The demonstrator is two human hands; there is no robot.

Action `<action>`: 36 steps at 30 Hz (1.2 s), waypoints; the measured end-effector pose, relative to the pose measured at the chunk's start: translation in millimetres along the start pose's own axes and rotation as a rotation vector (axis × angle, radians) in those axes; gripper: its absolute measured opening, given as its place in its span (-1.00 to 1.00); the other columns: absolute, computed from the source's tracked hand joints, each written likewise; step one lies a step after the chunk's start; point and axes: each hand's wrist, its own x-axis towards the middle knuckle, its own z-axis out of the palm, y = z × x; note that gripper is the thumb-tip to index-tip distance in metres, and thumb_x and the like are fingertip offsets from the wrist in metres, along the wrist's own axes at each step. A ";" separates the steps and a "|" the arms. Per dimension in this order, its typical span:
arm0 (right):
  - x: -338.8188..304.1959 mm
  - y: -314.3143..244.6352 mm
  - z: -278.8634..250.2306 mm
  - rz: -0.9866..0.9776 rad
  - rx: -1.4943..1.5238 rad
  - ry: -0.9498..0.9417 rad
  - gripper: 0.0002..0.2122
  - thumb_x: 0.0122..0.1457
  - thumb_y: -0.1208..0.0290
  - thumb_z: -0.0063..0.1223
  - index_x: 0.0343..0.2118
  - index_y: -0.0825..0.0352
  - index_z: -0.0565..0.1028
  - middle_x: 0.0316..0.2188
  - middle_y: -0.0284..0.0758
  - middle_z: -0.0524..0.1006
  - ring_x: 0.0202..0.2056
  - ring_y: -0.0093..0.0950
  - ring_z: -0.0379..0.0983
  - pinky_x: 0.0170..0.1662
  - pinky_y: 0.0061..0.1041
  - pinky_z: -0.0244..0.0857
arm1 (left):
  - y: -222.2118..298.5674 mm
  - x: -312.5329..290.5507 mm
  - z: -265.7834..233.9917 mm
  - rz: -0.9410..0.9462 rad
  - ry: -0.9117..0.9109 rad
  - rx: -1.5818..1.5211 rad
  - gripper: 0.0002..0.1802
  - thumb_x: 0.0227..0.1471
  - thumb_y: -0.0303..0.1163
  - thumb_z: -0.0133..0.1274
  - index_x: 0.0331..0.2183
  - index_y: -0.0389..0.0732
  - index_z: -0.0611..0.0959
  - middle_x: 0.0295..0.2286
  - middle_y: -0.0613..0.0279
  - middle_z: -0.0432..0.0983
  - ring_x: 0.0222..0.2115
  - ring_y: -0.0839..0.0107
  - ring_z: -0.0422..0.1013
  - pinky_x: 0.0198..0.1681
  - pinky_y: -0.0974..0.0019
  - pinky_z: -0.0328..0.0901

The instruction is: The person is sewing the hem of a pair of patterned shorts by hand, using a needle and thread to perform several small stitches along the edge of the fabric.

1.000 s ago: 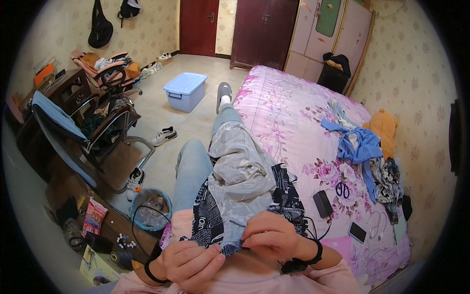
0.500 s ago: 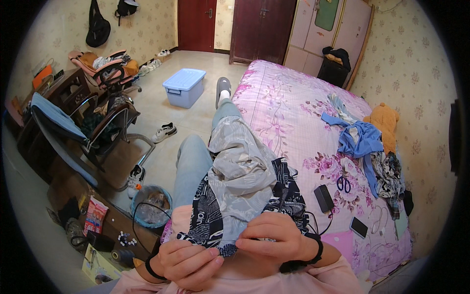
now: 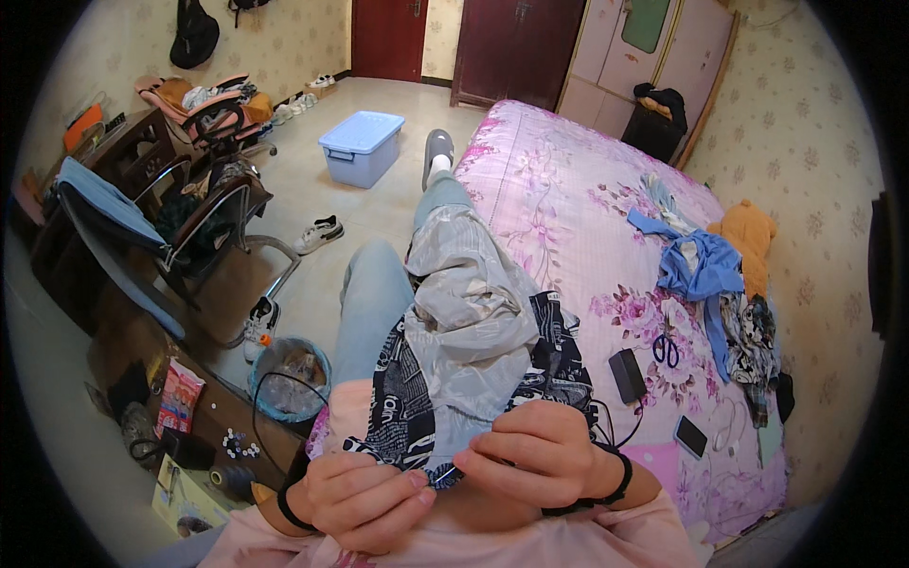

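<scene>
A black garment with white print (image 3: pixel 402 417), its pale grey inner side turned out, lies bunched across my lap and thigh. My left hand (image 3: pixel 371 502) pinches its near edge between thumb and fingers. Just to the right, my right hand (image 3: pixel 538 456) is closed in a pinch at the same edge, its fingertips close to the left ones. A thin shiny sliver shows between the fingertips, too small to name surely. Both wrists wear dark bands.
On the flowered bed (image 3: pixel 530 189) at right lie scissors (image 3: pixel 666 351), a black box-shaped device (image 3: pixel 626 376), a phone (image 3: pixel 694 437) and blue clothing (image 3: pixel 699 265). At left are a lined bin (image 3: pixel 289 383), small buttons (image 3: pixel 237 443), a thread spool (image 3: pixel 232 481) and a chair (image 3: pixel 213 237).
The view has tilted slightly. Both hands keep their pinch on the garment's edge, and a shiny sliver now shows more clearly between the fingertips.
</scene>
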 end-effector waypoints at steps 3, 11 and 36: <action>0.4 -1.0 2.6 -0.009 -0.033 0.004 -0.76 -0.15 0.51 0.24 -0.33 0.29 0.65 -0.42 -0.38 0.55 -0.46 -0.48 0.47 -0.52 -0.58 0.31 | 1.3 0.8 -0.7 -0.021 0.000 -0.001 -0.82 -0.04 -0.43 0.12 -0.31 -0.15 0.70 -0.31 0.27 0.61 -0.46 0.51 0.47 -0.41 0.49 0.31; 5.0 -1.8 -1.0 -0.056 -0.128 -0.030 -0.78 -0.12 0.51 0.21 -0.33 0.31 0.64 -0.41 -0.36 0.55 -0.46 -0.48 0.44 -0.49 -0.56 0.33 | -2.9 -0.3 4.3 -0.028 0.039 0.006 -0.82 -0.09 -0.47 0.18 -0.32 -0.18 0.68 -0.34 0.27 0.60 -0.48 0.50 0.47 -0.45 0.49 0.31; 21.7 9.7 3.9 -0.241 -0.228 -0.059 -0.83 -0.10 0.51 0.17 -0.38 0.31 0.63 -0.36 -0.33 0.60 -0.36 -0.46 0.50 -0.41 -0.57 0.33 | -7.0 -4.6 7.4 -0.145 0.073 -0.240 -0.75 -0.13 -0.49 0.21 -0.30 -0.33 0.67 -0.34 0.07 0.59 -0.55 0.34 0.50 -0.59 0.41 0.29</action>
